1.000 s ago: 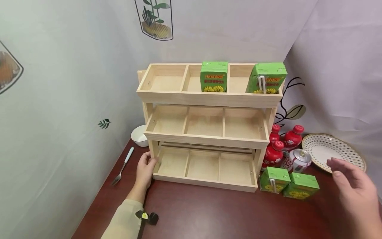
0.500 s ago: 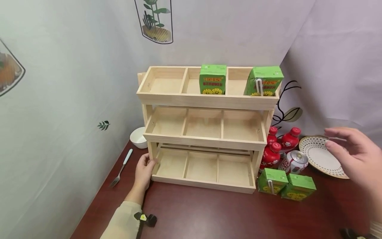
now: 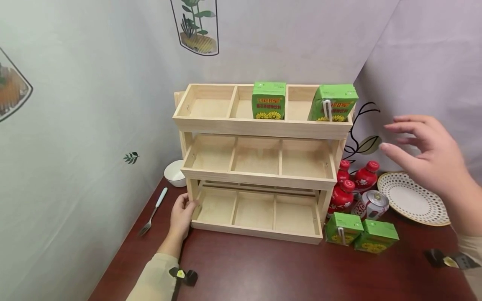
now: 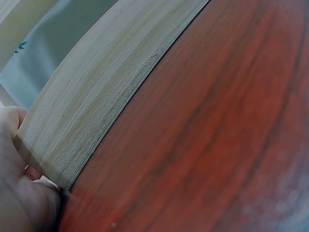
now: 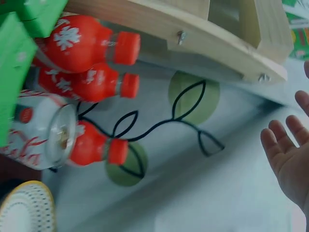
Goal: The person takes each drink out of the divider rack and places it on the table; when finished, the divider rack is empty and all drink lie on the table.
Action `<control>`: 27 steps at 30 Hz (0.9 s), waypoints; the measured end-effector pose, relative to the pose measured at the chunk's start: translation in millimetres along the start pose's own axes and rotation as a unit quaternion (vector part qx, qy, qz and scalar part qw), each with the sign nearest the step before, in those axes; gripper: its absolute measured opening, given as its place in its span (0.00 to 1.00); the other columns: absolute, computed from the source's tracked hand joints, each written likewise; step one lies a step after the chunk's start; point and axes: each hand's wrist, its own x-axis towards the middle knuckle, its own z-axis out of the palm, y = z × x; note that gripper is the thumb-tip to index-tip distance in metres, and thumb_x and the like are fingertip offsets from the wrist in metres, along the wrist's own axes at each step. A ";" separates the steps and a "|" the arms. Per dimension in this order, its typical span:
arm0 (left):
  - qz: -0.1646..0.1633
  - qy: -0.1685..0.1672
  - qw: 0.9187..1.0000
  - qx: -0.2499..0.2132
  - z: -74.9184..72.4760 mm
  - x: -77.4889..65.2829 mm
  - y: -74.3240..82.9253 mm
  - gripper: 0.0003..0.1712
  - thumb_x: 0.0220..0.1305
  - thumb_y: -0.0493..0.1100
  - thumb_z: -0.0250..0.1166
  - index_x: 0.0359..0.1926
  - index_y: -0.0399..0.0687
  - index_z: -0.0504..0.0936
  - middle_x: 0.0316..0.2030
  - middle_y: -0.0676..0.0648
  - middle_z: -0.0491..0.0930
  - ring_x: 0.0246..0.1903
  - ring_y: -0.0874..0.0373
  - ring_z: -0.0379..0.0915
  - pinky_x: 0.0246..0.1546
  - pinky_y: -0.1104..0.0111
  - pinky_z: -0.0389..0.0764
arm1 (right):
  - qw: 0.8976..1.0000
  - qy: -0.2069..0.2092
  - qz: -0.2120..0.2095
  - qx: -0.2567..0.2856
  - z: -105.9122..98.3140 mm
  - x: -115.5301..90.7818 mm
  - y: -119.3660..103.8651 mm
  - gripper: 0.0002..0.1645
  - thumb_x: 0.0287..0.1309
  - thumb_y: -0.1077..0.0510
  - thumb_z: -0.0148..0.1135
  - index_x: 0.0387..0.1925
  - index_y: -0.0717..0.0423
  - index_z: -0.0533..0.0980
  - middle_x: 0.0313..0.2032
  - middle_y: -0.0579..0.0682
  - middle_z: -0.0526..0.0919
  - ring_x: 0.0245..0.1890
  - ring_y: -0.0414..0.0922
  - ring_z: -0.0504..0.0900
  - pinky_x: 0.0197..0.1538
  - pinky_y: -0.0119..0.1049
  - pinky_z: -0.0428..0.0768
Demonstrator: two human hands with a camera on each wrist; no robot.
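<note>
A three-tier wooden display rack (image 3: 260, 127) stands on the dark red table, each tier split into three compartments. My left hand (image 3: 182, 215) grips the left end of its bottom tier; in the left wrist view the thumb (image 4: 41, 205) is at the corner of the front board. Two green drink cartons sit in the top tier: one carton (image 3: 269, 101) in the middle compartment, another carton (image 3: 334, 102), slightly tilted, in the right one. My right hand (image 3: 425, 154) is raised in the air right of the rack, fingers spread and holding nothing.
Two more green cartons (image 3: 343, 229) stand by the rack's lower right corner. Behind them are a soda can (image 3: 370, 205), three red bottles (image 3: 366, 174) and a dotted-rim plate (image 3: 412, 198). A white bowl (image 3: 175, 172) and a fork (image 3: 153, 211) lie left of the rack.
My right hand has risen from above the plate to about the height of the middle tier, moving slightly left. The left hand keeps its place on the rack. The cartons have not moved.
</note>
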 end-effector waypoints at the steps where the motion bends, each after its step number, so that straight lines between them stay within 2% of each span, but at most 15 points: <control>1: 0.000 0.000 1.000 -0.002 0.1 -0.4 -0.4 0.20 0.60 0.35 0.62 0.55 0.42 0.74 0.48 0.42 0.77 0.45 0.56 0.73 0.40 0.74 0.75 | 1.000 -0.004 -0.006 -0.008 2.2 5.4 -3.1 0.26 0.45 0.71 0.71 0.50 0.62 0.80 0.58 0.51 0.73 0.44 0.32 0.75 0.48 0.15 0.69; 8: 0.006 -0.009 1.000 -0.007 1.9 0.2 0.5 0.20 0.60 0.36 0.62 0.55 0.43 0.73 0.47 0.42 0.77 0.44 0.55 0.74 0.40 0.72 0.76 | 0.996 -0.019 -0.075 -0.044 12.0 44.9 -29.8 0.31 0.39 0.70 0.74 0.51 0.63 0.79 0.59 0.51 0.72 0.49 0.32 0.69 0.49 0.17 0.68; 11: 0.007 -0.003 1.000 -0.005 1.0 0.2 -0.9 0.20 0.60 0.36 0.62 0.54 0.43 0.74 0.47 0.42 0.77 0.44 0.56 0.74 0.40 0.73 0.76 | 0.994 -0.032 -0.089 -0.047 16.4 60.9 -40.4 0.35 0.39 0.69 0.75 0.54 0.63 0.76 0.58 0.51 0.73 0.52 0.34 0.68 0.49 0.18 0.68; 13: 0.003 -0.003 1.000 -0.001 0.4 -0.5 -2.0 0.20 0.61 0.36 0.62 0.55 0.42 0.74 0.47 0.42 0.76 0.44 0.56 0.73 0.39 0.73 0.76 | 0.995 -0.049 -0.067 -0.050 19.7 69.9 -47.3 0.38 0.41 0.65 0.75 0.59 0.59 0.73 0.58 0.52 0.72 0.51 0.36 0.68 0.44 0.18 0.70; 17: -0.004 -0.004 1.000 -0.002 -0.8 -1.4 -2.2 0.20 0.60 0.36 0.62 0.54 0.42 0.74 0.46 0.42 0.77 0.43 0.56 0.74 0.39 0.72 0.76 | 0.995 -0.086 0.004 -0.042 29.1 84.1 -57.5 0.46 0.47 0.58 0.74 0.68 0.50 0.64 0.60 0.53 0.68 0.50 0.49 0.71 0.36 0.15 0.70; 20: 0.003 -0.004 1.000 -0.007 -1.1 0.5 -0.5 0.20 0.60 0.36 0.62 0.54 0.42 0.74 0.46 0.41 0.77 0.42 0.56 0.74 0.39 0.72 0.77 | 0.992 -0.108 0.034 -0.050 35.6 91.1 -60.4 0.48 0.50 0.52 0.73 0.70 0.46 0.60 0.57 0.56 0.70 0.49 0.58 0.73 0.34 0.15 0.69; 24: 0.013 -0.009 1.000 -0.013 -0.5 2.3 0.7 0.19 0.61 0.36 0.62 0.54 0.42 0.74 0.45 0.41 0.78 0.42 0.56 0.75 0.39 0.72 0.77 | 0.986 -0.145 0.058 -0.061 38.1 95.8 -60.6 0.47 0.51 0.48 0.73 0.69 0.43 0.59 0.49 0.55 0.74 0.43 0.48 0.77 0.34 0.16 0.70; 27: 0.007 -0.009 1.000 -0.013 -0.5 0.9 -0.8 0.19 0.60 0.35 0.62 0.53 0.41 0.74 0.45 0.41 0.78 0.42 0.55 0.74 0.39 0.72 0.77 | 0.982 -0.167 0.069 -0.044 37.2 98.4 -60.8 0.44 0.52 0.50 0.72 0.67 0.44 0.60 0.47 0.53 0.73 0.39 0.42 0.76 0.35 0.16 0.71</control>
